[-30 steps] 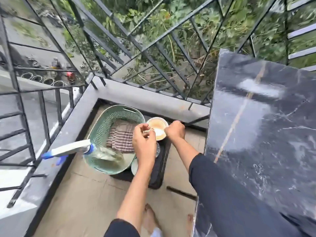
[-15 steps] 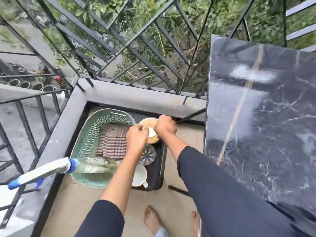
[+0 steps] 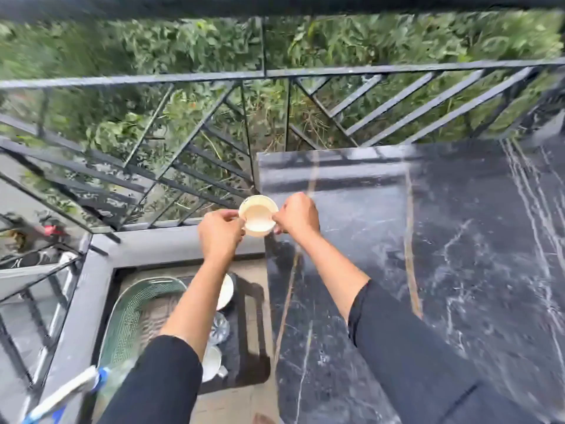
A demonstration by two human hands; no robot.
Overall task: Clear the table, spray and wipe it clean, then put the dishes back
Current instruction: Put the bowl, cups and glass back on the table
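Raised now from the black tray (image 3: 249, 332) to the table's (image 3: 428, 240) left edge: small round cream bowl (image 3: 257, 215), glossy and smooth inside. Pinched at opposite sides of the rim by left hand (image 3: 220, 232) and right hand (image 3: 295, 214), fingers curled close. Underneath, polished black marble, white-veined; lower down, green mesh basket (image 3: 131, 316).

Cream bowl (image 3: 257, 216), upright, at black marble table (image 3: 428, 270) corner.

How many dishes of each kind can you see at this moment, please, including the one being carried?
cream round bowl: 1
white round plate: 1
clear ribbed glass: 1
white ceramic mug: 1
Total: 4
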